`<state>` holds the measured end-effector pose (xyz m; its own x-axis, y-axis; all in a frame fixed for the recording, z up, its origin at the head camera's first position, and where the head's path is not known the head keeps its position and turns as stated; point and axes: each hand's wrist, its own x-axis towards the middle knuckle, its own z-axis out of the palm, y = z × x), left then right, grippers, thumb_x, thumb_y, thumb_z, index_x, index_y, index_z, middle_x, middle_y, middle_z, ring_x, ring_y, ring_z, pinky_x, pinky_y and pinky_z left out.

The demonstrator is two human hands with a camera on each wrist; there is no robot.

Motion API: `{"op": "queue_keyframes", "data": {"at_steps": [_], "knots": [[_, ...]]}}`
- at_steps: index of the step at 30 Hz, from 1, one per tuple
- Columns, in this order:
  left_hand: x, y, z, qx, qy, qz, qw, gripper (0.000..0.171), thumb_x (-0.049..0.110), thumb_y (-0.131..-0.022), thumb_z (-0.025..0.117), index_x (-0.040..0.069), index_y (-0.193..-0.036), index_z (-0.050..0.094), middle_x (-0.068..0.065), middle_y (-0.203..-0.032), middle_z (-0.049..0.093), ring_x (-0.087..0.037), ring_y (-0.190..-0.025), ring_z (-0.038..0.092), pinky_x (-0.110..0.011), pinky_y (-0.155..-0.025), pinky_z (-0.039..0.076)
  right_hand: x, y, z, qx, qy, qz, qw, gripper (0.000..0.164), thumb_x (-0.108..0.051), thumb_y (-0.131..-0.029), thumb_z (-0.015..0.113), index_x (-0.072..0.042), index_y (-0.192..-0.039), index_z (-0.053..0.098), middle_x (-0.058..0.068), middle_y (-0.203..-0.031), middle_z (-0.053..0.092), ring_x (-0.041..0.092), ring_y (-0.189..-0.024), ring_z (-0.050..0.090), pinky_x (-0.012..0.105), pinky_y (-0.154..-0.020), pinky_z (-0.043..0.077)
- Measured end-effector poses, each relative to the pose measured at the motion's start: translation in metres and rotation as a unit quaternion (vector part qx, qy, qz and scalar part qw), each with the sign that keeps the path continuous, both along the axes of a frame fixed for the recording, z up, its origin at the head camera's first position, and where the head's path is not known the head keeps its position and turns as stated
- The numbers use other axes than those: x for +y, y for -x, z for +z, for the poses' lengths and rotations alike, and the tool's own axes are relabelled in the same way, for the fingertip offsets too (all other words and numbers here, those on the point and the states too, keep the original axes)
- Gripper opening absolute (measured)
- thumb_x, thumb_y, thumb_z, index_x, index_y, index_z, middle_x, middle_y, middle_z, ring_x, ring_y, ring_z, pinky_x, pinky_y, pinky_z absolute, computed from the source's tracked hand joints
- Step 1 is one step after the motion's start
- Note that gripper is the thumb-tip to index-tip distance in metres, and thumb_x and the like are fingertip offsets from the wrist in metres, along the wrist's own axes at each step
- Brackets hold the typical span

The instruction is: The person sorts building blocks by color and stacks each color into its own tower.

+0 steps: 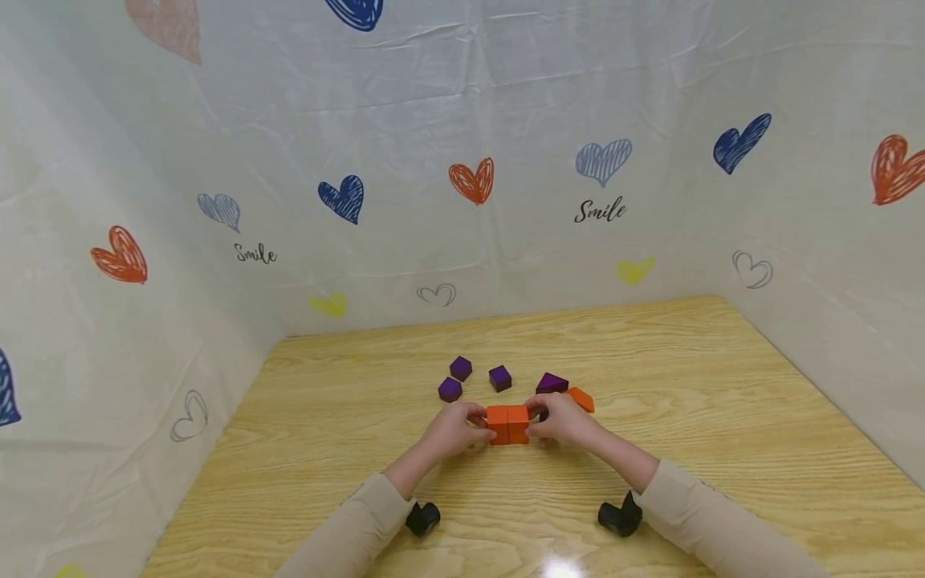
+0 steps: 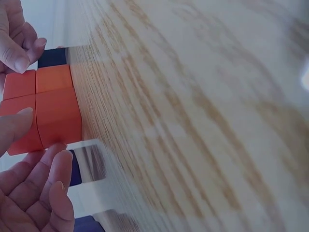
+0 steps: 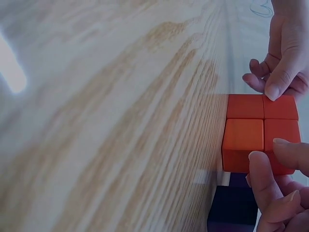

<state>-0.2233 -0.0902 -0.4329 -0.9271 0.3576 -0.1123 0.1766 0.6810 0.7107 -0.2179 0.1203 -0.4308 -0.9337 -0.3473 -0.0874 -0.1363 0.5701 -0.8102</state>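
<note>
Orange cubes stand together in two rows of two, one row on top of the other, on the table. My left hand is at their left side, its thumb and fingers pinching the upper left orange cube. At the opposite side, my right hand pinches the upper right orange cube between thumb and fingers. The lower orange cubes rest on the wood beneath them. Dark blocks stand close by the right hand's fingers in the right wrist view.
Beyond the hands lie three purple cubes, a purple triangular block and an orange angled block, partly behind the right hand. A white cloth printed with hearts hangs around the wooden table. Black wrist devices sit below both sleeves.
</note>
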Motion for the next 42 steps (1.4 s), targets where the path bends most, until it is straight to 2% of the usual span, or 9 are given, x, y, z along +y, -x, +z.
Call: {"op": "queue_keyframes", "data": {"at_steps": [13,22,27,30,33,39,42], "knots": [[-0.001,-0.001,0.002,-0.005,-0.012,-0.005,0.9999,0.035,0.016,-0.077,0.073,-0.001,-0.107,0.065,-0.005,-0.086,0.064,-0.013,-0.069,0.052,-0.024,-0.054,0.045,0.000,0.000,0.000,-0.003,0.008,-0.001,1.000,0.036,-0.003,-0.077,0.070,0.004,-0.112,0.060,0.010,-0.092,0.064,0.016,-0.055,0.058,0.029,-0.055,0.050],[-0.003,-0.002,0.001,0.007,0.000,0.002,1.0000,0.042,0.021,-0.076,0.074,0.001,-0.111,0.063,-0.005,-0.092,0.065,-0.016,-0.081,0.056,-0.025,-0.061,0.045,0.004,0.000,0.004,0.004,0.005,0.008,1.000,0.039,-0.004,-0.077,0.070,0.006,-0.113,0.058,0.014,-0.099,0.064,0.015,-0.058,0.058,0.027,-0.053,0.050],[-0.008,-0.002,0.002,0.008,-0.021,0.003,0.9997,0.049,0.026,-0.077,0.074,0.002,-0.117,0.060,-0.008,-0.101,0.065,-0.018,-0.079,0.058,-0.027,-0.063,0.047,0.019,0.004,0.016,0.025,0.012,0.012,1.000,0.042,-0.002,-0.079,0.067,0.011,-0.117,0.054,0.021,-0.104,0.061,0.020,-0.056,0.058,0.033,-0.056,0.051],[-0.012,-0.002,0.001,0.018,-0.042,0.002,0.9989,0.050,0.027,-0.078,0.073,0.003,-0.119,0.059,-0.010,-0.104,0.064,-0.015,-0.070,0.055,-0.026,-0.060,0.046,0.032,0.009,0.022,0.034,0.018,0.002,0.999,0.042,-0.003,-0.081,0.065,0.011,-0.119,0.053,0.023,-0.107,0.059,0.022,-0.060,0.059,0.037,-0.059,0.051],[-0.017,-0.001,-0.001,0.032,-0.058,-0.002,0.9978,0.050,0.028,-0.079,0.072,0.004,-0.120,0.058,-0.010,-0.106,0.064,-0.012,-0.066,0.051,-0.024,-0.055,0.043,0.048,0.014,0.025,0.029,0.022,-0.021,0.999,0.044,-0.006,-0.082,0.065,0.009,-0.122,0.051,0.023,-0.111,0.058,0.025,-0.061,0.059,0.033,-0.055,0.049],[-0.021,-0.002,-0.002,0.046,-0.090,-0.019,0.9947,0.047,0.027,-0.080,0.070,0.003,-0.120,0.058,-0.011,-0.109,0.063,-0.012,-0.072,0.054,-0.022,-0.056,0.043,0.075,0.022,0.023,0.013,0.013,-0.058,0.998,0.047,-0.012,-0.084,0.063,0.007,-0.125,0.049,0.024,-0.117,0.055,0.030,-0.059,0.057,0.025,-0.043,0.035],[-0.021,-0.002,-0.003,0.053,-0.099,-0.029,0.9933,0.044,0.025,-0.081,0.069,0.002,-0.118,0.059,-0.011,-0.109,0.063,-0.014,-0.076,0.056,-0.022,-0.060,0.045,0.083,0.024,0.016,0.010,0.005,-0.060,0.998,0.047,-0.013,-0.084,0.064,0.008,-0.125,0.049,0.026,-0.118,0.054,0.028,-0.061,0.058,0.027,-0.045,0.037]]}}
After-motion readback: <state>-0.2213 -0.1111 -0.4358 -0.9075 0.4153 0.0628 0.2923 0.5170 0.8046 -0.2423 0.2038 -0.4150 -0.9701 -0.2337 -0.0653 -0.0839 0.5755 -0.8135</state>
